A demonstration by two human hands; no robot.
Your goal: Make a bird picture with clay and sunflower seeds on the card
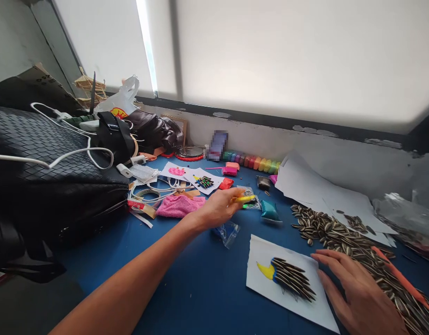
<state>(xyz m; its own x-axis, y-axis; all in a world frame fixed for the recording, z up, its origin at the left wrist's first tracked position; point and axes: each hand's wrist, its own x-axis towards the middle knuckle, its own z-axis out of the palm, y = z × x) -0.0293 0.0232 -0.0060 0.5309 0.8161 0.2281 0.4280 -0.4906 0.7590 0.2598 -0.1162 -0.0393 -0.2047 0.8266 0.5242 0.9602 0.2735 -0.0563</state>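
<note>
My left hand (219, 207) reaches out over the middle of the table, its fingers closed round a slim yellow stick (245, 199) whose exact kind I cannot make out. My right hand (361, 293) lies with fingers apart at the right edge of a white paper (256, 298). On that paper is a hedgehog-like figure: a yellow clay head (266, 270) with a blue edge, and striped sunflower seeds (294, 278) laid as spines. Just past my left hand are a small clear packet (252, 203) and a teal clay packet (269, 211).
Loose sunflower seeds (326, 228) spread along the right, with an orange stick (403, 279) on them. White sheets (312, 181) lean behind. A pink cloth (179, 206), finished-looking pictures (204, 181), a row of coloured clay (258, 164) and a black woven bag (61, 163) surround the blue table (186, 288).
</note>
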